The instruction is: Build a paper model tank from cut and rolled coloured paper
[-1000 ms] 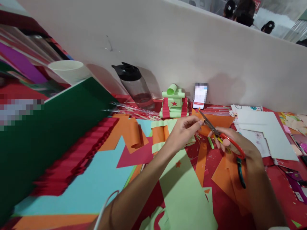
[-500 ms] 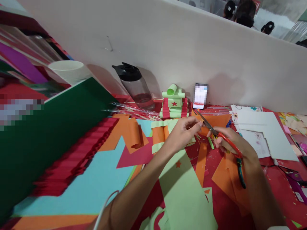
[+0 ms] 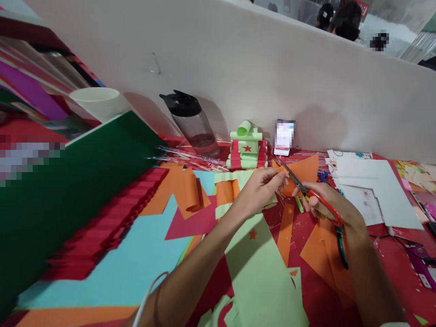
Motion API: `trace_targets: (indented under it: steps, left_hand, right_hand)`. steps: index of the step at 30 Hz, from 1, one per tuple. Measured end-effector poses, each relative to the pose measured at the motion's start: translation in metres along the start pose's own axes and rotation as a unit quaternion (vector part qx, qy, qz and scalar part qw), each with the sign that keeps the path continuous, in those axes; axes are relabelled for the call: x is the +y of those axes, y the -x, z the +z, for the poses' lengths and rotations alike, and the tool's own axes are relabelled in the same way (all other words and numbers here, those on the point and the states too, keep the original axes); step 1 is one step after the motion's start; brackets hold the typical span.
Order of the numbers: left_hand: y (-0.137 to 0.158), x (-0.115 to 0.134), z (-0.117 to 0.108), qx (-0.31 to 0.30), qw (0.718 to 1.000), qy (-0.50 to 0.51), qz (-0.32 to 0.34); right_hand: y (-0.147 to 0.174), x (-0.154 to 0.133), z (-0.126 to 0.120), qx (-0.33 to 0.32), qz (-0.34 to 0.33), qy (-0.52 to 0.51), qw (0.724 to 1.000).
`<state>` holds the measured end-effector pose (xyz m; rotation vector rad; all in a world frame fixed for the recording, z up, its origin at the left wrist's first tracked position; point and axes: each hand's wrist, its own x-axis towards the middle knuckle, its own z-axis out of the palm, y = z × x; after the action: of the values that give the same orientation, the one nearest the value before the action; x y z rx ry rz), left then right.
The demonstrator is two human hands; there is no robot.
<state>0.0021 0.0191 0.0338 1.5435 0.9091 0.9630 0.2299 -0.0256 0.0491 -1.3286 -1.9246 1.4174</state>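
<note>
My left hand (image 3: 260, 190) is closed in a pinch on a small piece of orange paper (image 3: 288, 173). My right hand (image 3: 325, 200) grips red-handled scissors (image 3: 295, 180), whose blades point up and left at that piece, close to my left fingertips. Behind the blades stands a larger sheet of orange paper (image 3: 306, 169); whether it joins the pinched piece I cannot tell. Under my left forearm lies a long light-green paper strip (image 3: 264, 263) with a small orange star (image 3: 252, 234) on it.
A green paper model with red bands (image 3: 248, 147) stands beside a propped phone (image 3: 284, 136) and a water bottle (image 3: 195, 122). Left are a dark green board (image 3: 85, 195) and pleated red paper (image 3: 112, 222). Orange sheets (image 3: 323, 254) and white cards (image 3: 391, 190) lie right.
The larger orange sheet behind the scissors has shifted slightly left and tilted up. The small orange piece at my left fingertips shows more clearly. Both hands stay nearly in place.
</note>
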Motion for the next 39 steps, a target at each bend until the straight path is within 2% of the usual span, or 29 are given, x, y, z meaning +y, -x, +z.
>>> trace_targets:
  steps: [17,39]
  left_hand:
    - [0.0009,0.0013,0.0017,0.008,0.999,0.046,-0.006]
    - [-0.0022,-0.0031,0.0037,0.002,0.998,0.056,-0.005]
  right_hand:
    - [0.0025,-0.0026,0.0002,-0.008,-0.046,-0.012,0.999]
    - [-0.0005,-0.0031,0.0028,0.004,-0.022,-0.035,0.999]
